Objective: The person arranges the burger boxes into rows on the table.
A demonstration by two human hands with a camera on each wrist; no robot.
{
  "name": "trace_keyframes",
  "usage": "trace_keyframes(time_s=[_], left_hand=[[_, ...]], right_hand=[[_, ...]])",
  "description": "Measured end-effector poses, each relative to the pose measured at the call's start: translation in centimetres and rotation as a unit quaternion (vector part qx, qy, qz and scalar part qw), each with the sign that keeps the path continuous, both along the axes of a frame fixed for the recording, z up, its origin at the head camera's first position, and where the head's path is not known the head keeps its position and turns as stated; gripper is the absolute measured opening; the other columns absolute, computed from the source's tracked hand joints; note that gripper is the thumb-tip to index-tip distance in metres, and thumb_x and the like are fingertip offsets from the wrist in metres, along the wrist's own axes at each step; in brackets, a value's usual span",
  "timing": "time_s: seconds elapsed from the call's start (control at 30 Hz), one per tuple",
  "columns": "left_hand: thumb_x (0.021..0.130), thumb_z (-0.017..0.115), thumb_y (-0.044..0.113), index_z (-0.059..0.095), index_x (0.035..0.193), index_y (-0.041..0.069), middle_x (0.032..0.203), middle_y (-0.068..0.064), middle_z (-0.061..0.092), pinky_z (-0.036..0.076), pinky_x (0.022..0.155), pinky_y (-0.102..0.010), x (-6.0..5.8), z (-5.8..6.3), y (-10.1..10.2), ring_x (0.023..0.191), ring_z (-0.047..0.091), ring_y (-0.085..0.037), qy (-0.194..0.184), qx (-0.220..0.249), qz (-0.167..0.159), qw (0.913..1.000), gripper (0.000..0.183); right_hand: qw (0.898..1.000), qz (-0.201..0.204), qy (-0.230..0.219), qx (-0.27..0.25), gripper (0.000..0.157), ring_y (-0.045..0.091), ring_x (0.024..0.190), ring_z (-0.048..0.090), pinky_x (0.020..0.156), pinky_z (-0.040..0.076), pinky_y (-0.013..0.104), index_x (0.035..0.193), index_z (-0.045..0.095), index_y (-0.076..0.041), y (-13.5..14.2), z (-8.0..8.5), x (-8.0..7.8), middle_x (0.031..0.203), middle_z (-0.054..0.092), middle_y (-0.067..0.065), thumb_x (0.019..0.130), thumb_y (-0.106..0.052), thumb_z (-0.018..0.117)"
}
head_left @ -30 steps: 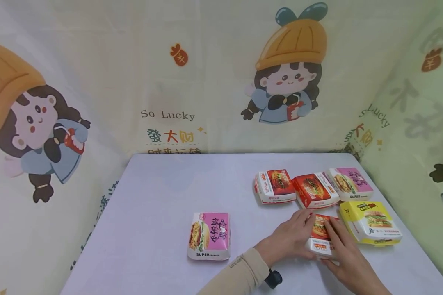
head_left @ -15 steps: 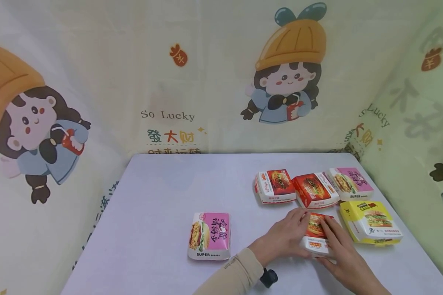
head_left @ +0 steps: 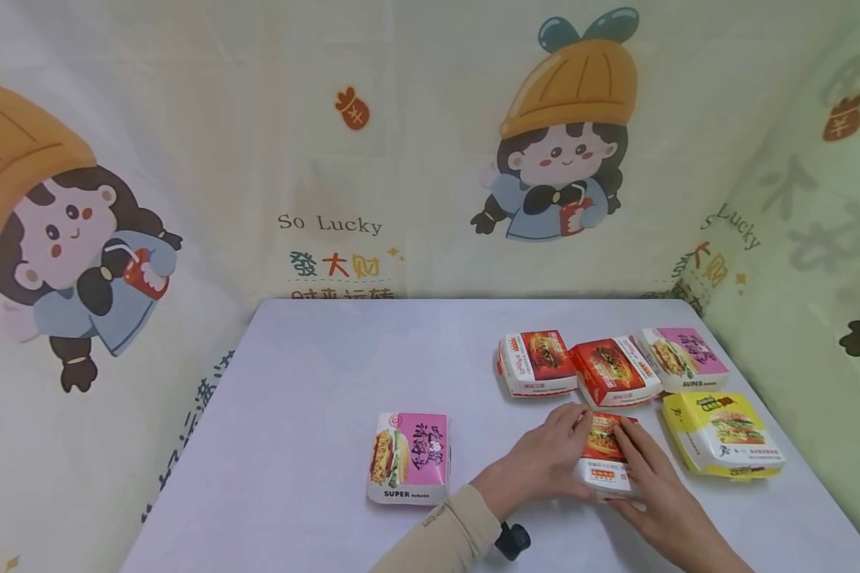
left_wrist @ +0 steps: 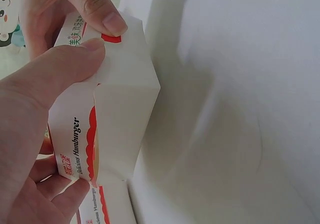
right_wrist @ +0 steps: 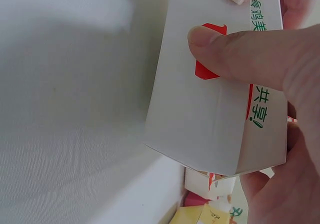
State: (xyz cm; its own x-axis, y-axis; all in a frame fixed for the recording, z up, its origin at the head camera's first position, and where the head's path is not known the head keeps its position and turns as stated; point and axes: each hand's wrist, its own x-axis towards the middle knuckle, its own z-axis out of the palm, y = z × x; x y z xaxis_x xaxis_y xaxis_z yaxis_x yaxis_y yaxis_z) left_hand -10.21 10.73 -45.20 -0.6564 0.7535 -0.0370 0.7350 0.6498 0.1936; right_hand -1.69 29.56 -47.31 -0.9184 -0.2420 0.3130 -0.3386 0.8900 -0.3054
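A red and white burger box is held between both hands over the right part of the table. My left hand grips its left side, and my right hand grips its right side with fingers over the lid. Seen from the left wrist, the left thumb lies on the white front wall, close to the other thumb. In the right wrist view, the right thumb presses on the red tab at the box front. Most of the box's far side is hidden.
Behind the hands stand two red and white burger boxes and a pink one. A yellow burger box is to the right, and another pink box lies left on the white table. A black object shows beside the left wrist.
Both hands have shifted a little to the left together with the held burger box, away from the yellow box. The other boxes stay in place.
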Motion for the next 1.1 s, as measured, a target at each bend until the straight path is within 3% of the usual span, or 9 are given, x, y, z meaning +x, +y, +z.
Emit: trace_keyframes(time_s=[0.4, 0.63, 0.87, 1.1], left_hand=[[0.079, 0.068, 0.069, 0.026, 0.157, 0.016, 0.162, 0.003, 0.024, 0.036, 0.114, -0.019, 0.0, -0.4, -0.9, 0.151, 0.021, -0.01, -0.005, 0.007, 0.009, 0.9999, 0.104], [0.079, 0.069, 0.068, 0.025, 0.158, 0.017, 0.163, 0.003, 0.023, 0.037, 0.113, -0.02, 0.0, -0.4, -1.4, 0.151, 0.02, -0.01, -0.019, 0.007, 0.014, 0.9997, 0.104], [0.078, 0.068, 0.069, 0.024, 0.158, 0.017, 0.163, 0.003, 0.023, 0.038, 0.113, -0.02, 0.1, -0.3, -2.0, 0.151, 0.022, -0.01, -0.014, 0.011, 0.019, 0.9997, 0.105], [0.078, 0.068, 0.069, 0.025, 0.157, 0.015, 0.163, 0.002, 0.024, 0.038, 0.113, -0.02, 0.2, -0.4, -2.7, 0.151, 0.022, -0.011, -0.002, 0.01, 0.024, 0.9997, 0.106]], right_hand=[[1.0, 0.019, 0.023, -0.002, 0.114, 0.012, 0.149, 0.014, 0.104, 0.005, -0.007, 0.154, 0.031, -0.002, -0.7, -0.1, -0.1, 0.158, 0.029, 0.018, 0.06, -0.014, 0.094], [1.0, 0.012, 0.011, 0.001, 0.114, 0.013, 0.148, 0.016, 0.101, 0.004, -0.007, 0.154, 0.031, -0.004, -1.2, 0.0, -0.2, 0.158, 0.029, 0.016, 0.06, -0.014, 0.093], [0.999, 0.031, 0.03, -0.001, 0.114, 0.006, 0.15, 0.01, 0.104, 0.006, -0.007, 0.154, 0.032, -0.002, -1.5, 0.0, -0.4, 0.157, 0.03, 0.018, 0.059, -0.014, 0.094], [0.999, 0.041, 0.031, -0.005, 0.111, 0.007, 0.149, 0.013, 0.104, 0.008, -0.007, 0.152, 0.034, 0.0, -2.1, 0.0, -0.6, 0.157, 0.031, 0.018, 0.059, -0.013, 0.094]])
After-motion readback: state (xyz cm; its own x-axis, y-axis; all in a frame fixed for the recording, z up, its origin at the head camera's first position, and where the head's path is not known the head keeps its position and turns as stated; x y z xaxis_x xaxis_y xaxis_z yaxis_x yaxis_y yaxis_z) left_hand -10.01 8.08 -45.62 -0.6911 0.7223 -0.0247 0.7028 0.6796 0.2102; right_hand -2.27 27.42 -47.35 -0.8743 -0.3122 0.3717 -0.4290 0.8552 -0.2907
